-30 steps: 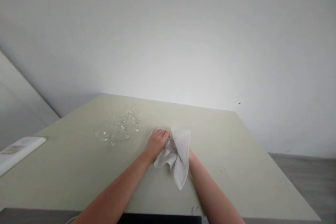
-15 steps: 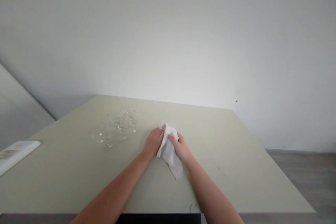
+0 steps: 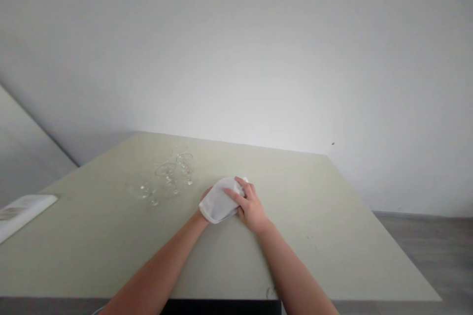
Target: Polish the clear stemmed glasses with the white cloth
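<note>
A white cloth (image 3: 219, 202) is draped over my left hand (image 3: 207, 191), covering nearly all of it. Only its outer edge and the wrist show, so its fingers are hidden, and I cannot see whether something is inside the cloth. My right hand (image 3: 251, 206) grips the cloth from the right, with the thumb laid across its top and the other fingers curled around its far side. To the left of both hands, several clear stemmed glasses (image 3: 168, 177) are grouped on the table; their outlines are faint.
The pale table (image 3: 354, 251) reaches back to a grey-white wall (image 3: 251, 59). At its left edge lies a flat white package (image 3: 27, 209) with a printed patch. Wooden-looking floor (image 3: 414, 241) shows beyond the right edge.
The cloth's hanging end has swung up and leftward and now lies over my left hand, which was visible before. My right hand has turned, its thumb now across the cloth.
</note>
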Tool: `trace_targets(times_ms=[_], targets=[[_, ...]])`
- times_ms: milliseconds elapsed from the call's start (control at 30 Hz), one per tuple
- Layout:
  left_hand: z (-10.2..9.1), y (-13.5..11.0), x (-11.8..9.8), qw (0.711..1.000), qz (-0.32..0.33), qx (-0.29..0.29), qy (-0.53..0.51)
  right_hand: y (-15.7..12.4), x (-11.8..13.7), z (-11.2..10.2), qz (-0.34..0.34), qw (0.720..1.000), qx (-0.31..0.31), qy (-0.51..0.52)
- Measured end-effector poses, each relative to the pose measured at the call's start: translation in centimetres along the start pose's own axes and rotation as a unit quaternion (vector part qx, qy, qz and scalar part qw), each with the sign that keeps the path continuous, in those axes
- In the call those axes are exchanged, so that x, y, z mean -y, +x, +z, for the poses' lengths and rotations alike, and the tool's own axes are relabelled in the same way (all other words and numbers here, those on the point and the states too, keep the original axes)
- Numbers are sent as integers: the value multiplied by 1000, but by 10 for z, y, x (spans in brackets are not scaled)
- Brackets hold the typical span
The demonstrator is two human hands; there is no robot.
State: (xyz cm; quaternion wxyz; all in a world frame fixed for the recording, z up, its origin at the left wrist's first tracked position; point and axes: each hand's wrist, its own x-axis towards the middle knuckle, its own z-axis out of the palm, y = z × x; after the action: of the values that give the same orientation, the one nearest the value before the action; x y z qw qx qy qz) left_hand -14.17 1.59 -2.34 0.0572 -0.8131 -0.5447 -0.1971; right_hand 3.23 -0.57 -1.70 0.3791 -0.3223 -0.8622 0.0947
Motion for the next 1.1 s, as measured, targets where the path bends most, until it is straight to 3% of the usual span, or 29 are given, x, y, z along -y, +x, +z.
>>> trace_targets(times_ms=[133,267,500,733,967,1100], targets=[[-2,-6,6,997,-60,21,-44,3,0,0,86,978,-47,182],[-4,-9,1,997,-55,26,-44,4,-3,6,177,935,-11,309],[-5,-11,-13,998,62,22,-1,1,-14,11,212,938,-12,273],[-4,-12,-12,998,62,32,-11,0,-14,6,206,961,35,182],[1,-13,-7,999,44,7,-4,-1,-18,15,212,957,17,197],[0,-13,-8,998,49,9,-26,-1,-15,10,204,968,45,140]])
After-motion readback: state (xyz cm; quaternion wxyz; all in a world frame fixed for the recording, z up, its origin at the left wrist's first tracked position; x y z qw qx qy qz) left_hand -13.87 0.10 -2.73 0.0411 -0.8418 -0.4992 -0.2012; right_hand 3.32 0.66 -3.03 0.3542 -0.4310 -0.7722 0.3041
